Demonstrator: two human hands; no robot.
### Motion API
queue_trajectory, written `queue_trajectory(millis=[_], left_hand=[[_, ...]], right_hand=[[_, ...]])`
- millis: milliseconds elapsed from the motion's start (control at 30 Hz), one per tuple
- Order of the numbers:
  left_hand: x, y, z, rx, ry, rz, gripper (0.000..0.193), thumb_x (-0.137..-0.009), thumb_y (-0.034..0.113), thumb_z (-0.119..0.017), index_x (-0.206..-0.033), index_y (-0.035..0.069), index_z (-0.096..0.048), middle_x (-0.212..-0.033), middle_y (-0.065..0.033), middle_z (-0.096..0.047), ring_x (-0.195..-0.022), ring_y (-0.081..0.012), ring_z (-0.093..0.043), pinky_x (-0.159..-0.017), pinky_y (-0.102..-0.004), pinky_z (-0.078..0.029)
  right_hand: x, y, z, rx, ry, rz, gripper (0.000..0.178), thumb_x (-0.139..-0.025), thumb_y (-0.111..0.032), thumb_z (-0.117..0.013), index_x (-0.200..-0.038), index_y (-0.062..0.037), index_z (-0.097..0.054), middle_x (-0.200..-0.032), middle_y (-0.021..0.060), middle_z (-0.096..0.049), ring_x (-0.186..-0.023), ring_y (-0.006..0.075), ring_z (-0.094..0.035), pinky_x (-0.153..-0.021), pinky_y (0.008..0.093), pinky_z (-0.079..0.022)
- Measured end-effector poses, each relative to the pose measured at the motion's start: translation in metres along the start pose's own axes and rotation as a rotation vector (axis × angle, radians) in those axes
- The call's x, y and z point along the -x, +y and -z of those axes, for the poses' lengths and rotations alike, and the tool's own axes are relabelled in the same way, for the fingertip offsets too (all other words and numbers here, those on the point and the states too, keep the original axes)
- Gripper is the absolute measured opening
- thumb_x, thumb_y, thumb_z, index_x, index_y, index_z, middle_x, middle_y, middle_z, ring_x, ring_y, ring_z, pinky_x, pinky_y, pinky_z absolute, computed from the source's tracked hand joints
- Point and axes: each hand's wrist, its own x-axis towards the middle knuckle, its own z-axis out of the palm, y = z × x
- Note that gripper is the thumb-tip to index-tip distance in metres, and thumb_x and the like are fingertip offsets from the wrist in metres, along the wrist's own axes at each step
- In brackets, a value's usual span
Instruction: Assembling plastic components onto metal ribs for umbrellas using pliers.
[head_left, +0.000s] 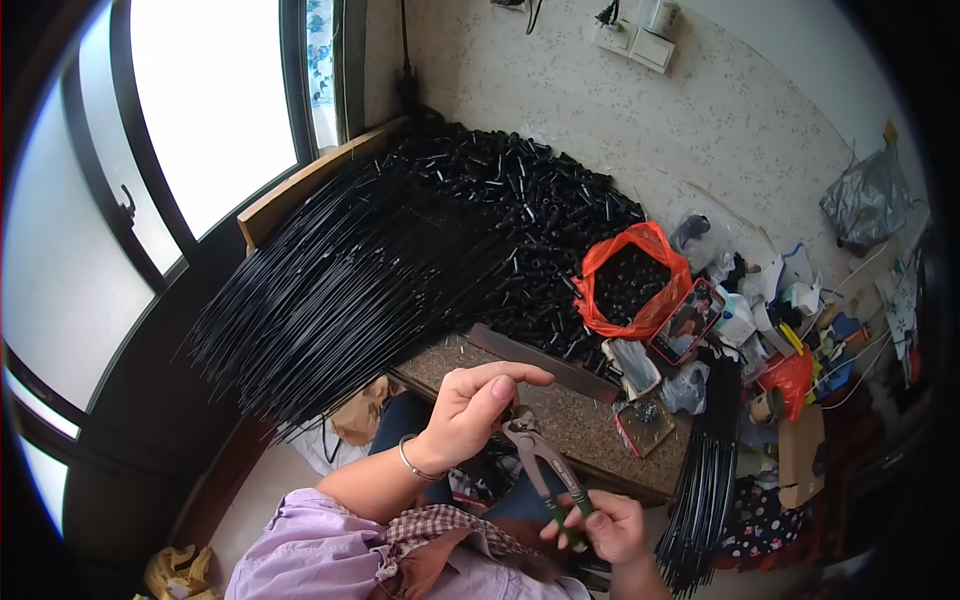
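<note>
My right hand (614,527) grips the dark green handles of a pair of pliers (541,462), whose grey jaws point up and left. At the jaws is my left hand (474,408), its fingers curled, the thumb pressed in and the index finger reaching to the right. Whatever small thing the left hand pinches is hidden behind its fingers. Both hands are above the near edge of a brown speckled tabletop (545,420). A flat dark metal bar (543,364) lies on the tabletop just beyond them.
Long thin black rods (330,270) cover the table's left side. Short black tubes (540,200) are heaped behind. An orange-red bag (640,235) holds small black parts. Nearby are a phone (688,320), a small tray (645,428), more black rods (705,480) and clutter at right.
</note>
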Motion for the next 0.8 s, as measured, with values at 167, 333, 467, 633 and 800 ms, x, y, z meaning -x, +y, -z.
queue_trajectory(millis=[167,333,467,633,800], left_hand=[[-0.005,0.002,-0.011,-0.121,-0.015,-0.049,0.044,-0.09,0.035,-0.043,-0.098,-0.004,-0.063,-0.05,0.0018,-0.043,-0.046,-0.0042,-0.038,-0.045,-0.0212,-0.031],[-0.004,0.003,-0.007,-0.179,-0.071,-0.043,0.035,-0.087,0.029,-0.052,-0.099,-0.003,-0.061,-0.054,0.0027,-0.048,-0.05,-0.0017,-0.042,-0.047,-0.0186,-0.033],[-0.007,0.01,-0.005,-0.092,-0.032,0.003,0.031,-0.084,0.027,-0.058,-0.094,-0.002,-0.063,-0.059,0.0029,-0.053,-0.053,-0.0014,-0.045,-0.049,-0.0175,-0.034],[-0.013,0.007,-0.012,0.034,-0.156,0.044,0.033,-0.078,0.03,-0.066,-0.089,-0.001,-0.063,-0.058,0.0023,-0.053,-0.05,-0.0026,-0.045,-0.047,-0.018,-0.033],[-0.013,0.003,0.002,-0.228,-0.142,-0.141,0.054,-0.055,0.038,-0.083,-0.087,0.002,-0.061,-0.056,0.003,-0.049,-0.05,-0.0023,-0.044,-0.046,-0.0186,-0.032]], right_hand=[[-0.007,0.017,0.0,-0.276,-0.214,-0.379,0.035,-0.079,-0.019,-0.065,-0.101,0.002,-0.048,-0.076,0.0187,-0.06,-0.059,0.0229,-0.059,-0.053,0.0283,-0.049],[-0.023,-0.002,-0.008,0.759,0.089,0.016,0.068,-0.065,-0.009,-0.075,-0.12,0.0013,-0.037,-0.07,0.006,-0.059,-0.059,0.0117,-0.057,-0.055,0.0225,-0.045],[-0.024,-0.007,0.008,1.169,0.167,0.398,0.026,-0.078,-0.007,-0.063,-0.098,0.0025,-0.05,-0.073,0.0118,-0.061,-0.06,0.0162,-0.059,-0.054,0.0293,-0.047],[-0.012,0.044,0.001,-0.607,-0.554,-0.406,0.033,-0.078,-0.012,-0.066,-0.101,0.0057,-0.049,-0.068,0.011,-0.059,-0.055,0.0169,-0.057,-0.05,0.027,-0.046],[-0.029,0.005,-0.011,0.714,0.055,0.072,0.055,-0.07,-0.012,-0.068,-0.114,0.0034,-0.039,-0.069,0.0074,-0.058,-0.053,0.0138,-0.054,-0.049,0.0272,-0.043]])
